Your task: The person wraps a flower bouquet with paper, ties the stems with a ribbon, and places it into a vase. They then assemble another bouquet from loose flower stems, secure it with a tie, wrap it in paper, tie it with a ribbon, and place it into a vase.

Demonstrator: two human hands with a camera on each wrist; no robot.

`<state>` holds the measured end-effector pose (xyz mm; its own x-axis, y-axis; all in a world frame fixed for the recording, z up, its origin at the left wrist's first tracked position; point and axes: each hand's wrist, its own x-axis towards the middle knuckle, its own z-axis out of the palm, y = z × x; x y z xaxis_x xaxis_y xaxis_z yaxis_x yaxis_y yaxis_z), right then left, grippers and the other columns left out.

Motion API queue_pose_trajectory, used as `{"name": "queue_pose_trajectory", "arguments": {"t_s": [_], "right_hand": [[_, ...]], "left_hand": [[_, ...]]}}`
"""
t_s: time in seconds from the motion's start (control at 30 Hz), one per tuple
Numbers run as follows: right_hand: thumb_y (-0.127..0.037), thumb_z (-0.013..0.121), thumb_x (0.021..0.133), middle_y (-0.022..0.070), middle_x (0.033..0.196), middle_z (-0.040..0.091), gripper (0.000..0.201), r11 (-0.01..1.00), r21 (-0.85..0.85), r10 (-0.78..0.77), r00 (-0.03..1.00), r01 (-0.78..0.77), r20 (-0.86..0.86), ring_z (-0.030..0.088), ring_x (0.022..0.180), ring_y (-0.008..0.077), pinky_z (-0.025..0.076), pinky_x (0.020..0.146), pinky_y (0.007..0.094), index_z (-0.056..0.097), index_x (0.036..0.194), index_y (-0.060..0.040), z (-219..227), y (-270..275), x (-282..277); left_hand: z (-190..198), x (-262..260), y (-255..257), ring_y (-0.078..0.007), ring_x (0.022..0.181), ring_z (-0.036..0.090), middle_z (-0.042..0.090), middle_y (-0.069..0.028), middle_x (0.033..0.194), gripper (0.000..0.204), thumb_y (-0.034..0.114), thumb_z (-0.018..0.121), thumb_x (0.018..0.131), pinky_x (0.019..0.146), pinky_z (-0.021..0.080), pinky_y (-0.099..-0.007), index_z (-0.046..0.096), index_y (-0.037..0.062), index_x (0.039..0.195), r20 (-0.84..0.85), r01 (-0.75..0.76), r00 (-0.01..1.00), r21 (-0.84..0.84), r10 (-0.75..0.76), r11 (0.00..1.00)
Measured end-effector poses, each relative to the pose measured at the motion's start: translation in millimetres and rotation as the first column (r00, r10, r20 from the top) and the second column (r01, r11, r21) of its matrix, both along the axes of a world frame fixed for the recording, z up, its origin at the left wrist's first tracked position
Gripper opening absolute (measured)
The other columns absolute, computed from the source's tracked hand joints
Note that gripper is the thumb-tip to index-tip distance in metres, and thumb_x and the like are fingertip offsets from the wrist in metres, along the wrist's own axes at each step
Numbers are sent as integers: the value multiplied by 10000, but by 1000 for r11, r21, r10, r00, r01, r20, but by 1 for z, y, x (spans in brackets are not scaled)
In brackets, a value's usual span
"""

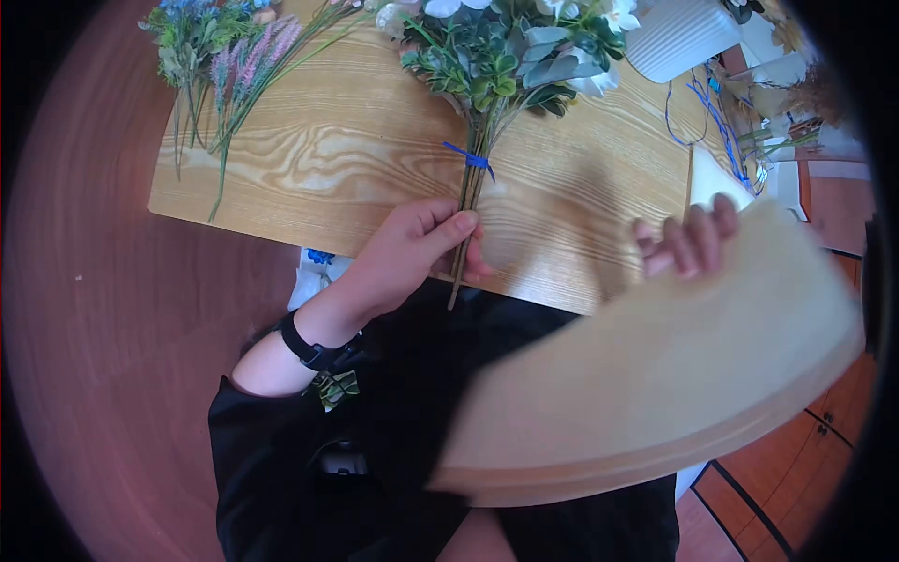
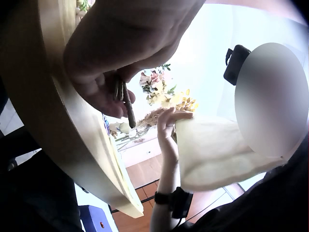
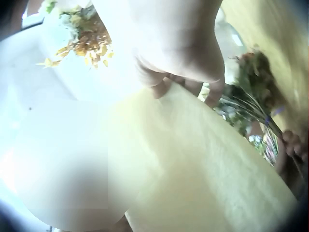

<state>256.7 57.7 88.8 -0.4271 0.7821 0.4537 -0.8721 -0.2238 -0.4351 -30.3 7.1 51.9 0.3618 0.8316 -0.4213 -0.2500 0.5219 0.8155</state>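
Note:
My left hand (image 1: 421, 245) grips the lower stems of a bouquet (image 1: 482, 80) of white flowers and green leaves at the table's front edge. A blue tie (image 1: 471, 159) circles the stems above my thumb. In the left wrist view, the stem ends (image 2: 128, 104) stick out below the curled fingers. To the right, my right hand (image 1: 688, 242) holds a sheet of tan wrapping paper (image 1: 655, 375) by its upper edge. This sheet hangs over my lap, blurred in the head view. In the right wrist view, the paper (image 3: 193, 159) passes between thumb and fingers.
Loose pink and blue flower stems (image 1: 229, 94) lie at the table's left. A white ribbed container (image 1: 682, 39) lies at the back right, near blue cord (image 1: 716, 122) and dried flowers (image 1: 819, 94). The wooden table's (image 1: 328, 155) front edge runs just before my lap.

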Motion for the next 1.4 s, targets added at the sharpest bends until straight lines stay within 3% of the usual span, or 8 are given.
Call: {"name": "queue_pose_trajectory", "arguments": {"t_s": [0.1, 0.17, 0.2, 0.37, 0.73, 1.03, 1.23, 1.4], "right_hand": [[-346, 500, 996, 32, 810, 498, 324, 980, -184, -25, 971, 70, 236, 585, 784, 221, 401, 987, 557, 480, 1154, -63, 53, 17, 41], [-281, 537, 994, 29, 920, 586, 295, 996, 90, -51, 852, 5, 520, 614, 827, 177, 468, 948, 450, 530, 1162, -39, 63, 38, 52], [-176, 619, 960, 39, 992, 652, 249, 787, 236, -475, 316, 569, 821, 629, 840, 123, 514, 827, 298, 593, 1151, -18, 74, 20, 21], [-189, 747, 881, -21, 747, 630, 215, 873, 488, -483, -130, 8, 866, 565, 678, 40, 455, 595, 217, 677, 961, -2, 78, 46, -15], [-253, 703, 927, -38, 693, 544, 244, 922, 159, -155, 41, -353, 987, 455, 660, 32, 392, 582, 231, 669, 920, -11, 24, 77, -66], [-215, 689, 934, -26, 792, 570, 244, 947, 208, -172, 160, -244, 972, 493, 723, 49, 428, 641, 234, 655, 1012, 15, 0, 72, -77], [-197, 685, 927, 5, 717, 545, 209, 911, 284, -307, -30, -298, 951, 483, 674, 70, 426, 618, 248, 660, 1007, -6, -1, 79, -75], [-233, 668, 938, 26, 706, 546, 229, 880, 379, -387, 29, -286, 921, 455, 633, 94, 407, 582, 262, 651, 991, -11, -4, 78, -77]], "left_hand": [[-6, -2, 3, -143, 714, 645, 615, -23, 835, 248, 270, 521, 1030, 690, 563, -313, 580, 29, 1024, 81, 15, 997, -45, -11, 999], [-7, -4, 3, -138, 684, 639, 608, -26, 819, 243, 256, 515, 1032, 644, 563, -303, 577, 22, 1012, 74, 21, 997, -40, -18, 999], [-8, -6, 3, -138, 684, 639, 608, -26, 819, 243, 256, 515, 1032, 644, 563, -303, 577, 22, 1012, 85, 40, 996, -35, -37, 999], [-9, -3, 2, -131, 661, 625, 608, -38, 810, 250, 254, 516, 1031, 626, 559, -296, 578, 13, 1011, 33, -10, 999, -37, 11, 999], [-10, -8, 2, -82, 666, 592, 615, -13, 799, 253, 231, 499, 1040, 615, 503, -245, 607, 3, 1025, 2, 5, 1000, 25, -5, 1000], [-11, -10, 3, -85, 719, 636, 666, -29, 858, 272, 251, 531, 1027, 643, 520, -233, 608, -1, 1096, 89, 26, 996, 37, -29, 999], [-15, -10, 5, -159, 706, 684, 693, -97, 904, 313, 269, 559, 1009, 655, 564, -279, 592, -22, 1118, 145, 39, 989, -19, -36, 999], [-12, -7, 5, -162, 725, 691, 692, -106, 880, 300, 250, 555, 1009, 657, 574, -285, 589, -28, 1119, 118, -2, 993, -61, 9, 998]]}}
